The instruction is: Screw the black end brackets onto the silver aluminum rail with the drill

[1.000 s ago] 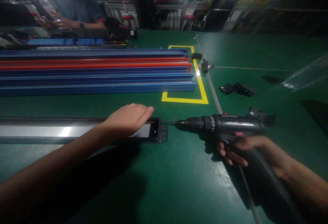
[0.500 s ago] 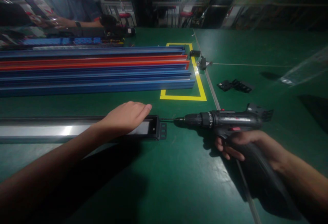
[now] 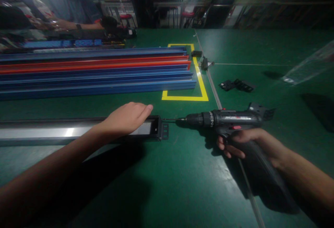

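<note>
My right hand (image 3: 245, 143) is wrapped round the handle of a black power drill (image 3: 229, 118), which lies level and points left. Its long thin bit reaches the end of a dark metal channel (image 3: 52, 130) with a shiny inner strip. A small slotted black bracket (image 3: 165, 131) juts from that end. My left hand (image 3: 129, 118) rests over the channel near the same end, its fingers together and bent over the far edge; the fingertips are mostly hidden.
Blue and red profiles (image 3: 104, 78) lie beyond the channel, ending inside a yellow tape outline (image 3: 185, 98). Small black parts (image 3: 237, 85) and clear plastic (image 3: 308, 64) are at the right. A person (image 3: 73, 9) sits across the table.
The view has shifted slightly, so most things appear a little further left. The drill and both hands keep about the same places relative to the channel.
</note>
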Demonstrator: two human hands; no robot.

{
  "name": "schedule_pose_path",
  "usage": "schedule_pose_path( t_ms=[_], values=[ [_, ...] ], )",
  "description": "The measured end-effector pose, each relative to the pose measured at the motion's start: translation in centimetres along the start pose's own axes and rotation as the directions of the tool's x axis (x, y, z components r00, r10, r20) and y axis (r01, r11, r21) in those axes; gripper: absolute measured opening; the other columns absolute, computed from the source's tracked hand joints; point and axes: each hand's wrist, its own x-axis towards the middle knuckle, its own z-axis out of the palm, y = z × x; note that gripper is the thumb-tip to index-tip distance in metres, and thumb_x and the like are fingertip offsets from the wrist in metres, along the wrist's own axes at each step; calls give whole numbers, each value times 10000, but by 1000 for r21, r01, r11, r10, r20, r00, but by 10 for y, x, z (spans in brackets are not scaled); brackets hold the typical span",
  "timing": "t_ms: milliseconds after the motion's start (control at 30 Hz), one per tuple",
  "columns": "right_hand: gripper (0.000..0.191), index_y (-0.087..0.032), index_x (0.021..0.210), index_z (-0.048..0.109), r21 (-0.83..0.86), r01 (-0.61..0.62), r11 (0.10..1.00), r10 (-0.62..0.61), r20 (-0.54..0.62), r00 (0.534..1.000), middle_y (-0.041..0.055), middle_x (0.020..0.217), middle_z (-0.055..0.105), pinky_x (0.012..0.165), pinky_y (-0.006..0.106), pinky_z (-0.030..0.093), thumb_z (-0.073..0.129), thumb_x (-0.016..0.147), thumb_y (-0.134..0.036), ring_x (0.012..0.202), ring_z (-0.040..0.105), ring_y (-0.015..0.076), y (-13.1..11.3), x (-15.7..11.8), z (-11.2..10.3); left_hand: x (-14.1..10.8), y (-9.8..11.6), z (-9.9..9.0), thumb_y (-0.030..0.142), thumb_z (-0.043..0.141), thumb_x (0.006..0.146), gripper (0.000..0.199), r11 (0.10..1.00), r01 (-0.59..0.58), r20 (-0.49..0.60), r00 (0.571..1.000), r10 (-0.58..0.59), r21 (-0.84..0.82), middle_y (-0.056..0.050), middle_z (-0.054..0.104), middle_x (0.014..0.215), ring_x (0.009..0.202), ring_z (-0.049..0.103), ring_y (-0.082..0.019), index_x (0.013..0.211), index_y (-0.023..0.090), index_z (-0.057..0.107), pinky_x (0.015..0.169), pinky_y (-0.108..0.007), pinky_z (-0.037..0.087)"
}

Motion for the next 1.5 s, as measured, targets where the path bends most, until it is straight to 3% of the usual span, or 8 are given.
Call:
schedule_pose_path(
  t_ms=[333, 567, 800, 1000, 1500],
  values=[
    [328, -56, 1042, 779, 15, 11, 1000, -12, 82, 997, 125, 945, 770, 802, 325, 566, 633, 824, -253, 594, 599, 119, 2, 1, -7, 1, 0, 0, 507, 189, 1067, 637, 999, 25, 8, 1000, -25, -34, -120, 767, 1060, 966, 699, -274, 967, 172, 723, 858, -404, 507],
    [320, -74, 1039, 781, 15, -35, 999, 34, 61, 998, 59, 719, 710, 791, 300, 555, 636, 829, -266, 632, 618, 149, -2, -2, -3, 1, -6, 6, 451, 211, 1066, 587, 998, -49, -10, 999, 49, 36, -133, 768, 1030, 950, 702, -270, 1010, 164, 720, 841, -400, 509],
    [324, -79, 1039, 789, 9, -5, 1000, 5, 63, 998, 54, 681, 705, 785, 314, 563, 625, 829, -264, 611, 616, 154, 2, 0, -5, 2, -10, 10, 419, 199, 1075, 591, 996, -61, -27, 998, 63, 62, -133, 769, 1050, 960, 705, -265, 1014, 155, 725, 834, -392, 507],
    [332, -75, 1039, 785, -4, 25, 1000, -25, 47, 999, 109, 905, 772, 772, 328, 573, 615, 827, -265, 563, 588, 115, 5, 1, -8, 2, -12, 13, 393, 196, 1082, 578, 993, -84, -26, 996, 86, 86, -140, 763, 1074, 992, 700, -278, 1071, 145, 717, 855, -411, 505],
    [350, -53, 1021, 795, 41, 1, 999, -1, 4, 1000, 144, 931, 772, 772, 313, 555, 650, 792, -276, 557, 583, 111, 3, 0, -1, 1, -18, 15, 315, 258, 1081, 493, 982, -155, -47, 986, 161, 107, -125, 748, 999, 880, 683, -238, 1020, 148, 718, 767, -366, 479]
  ],
)
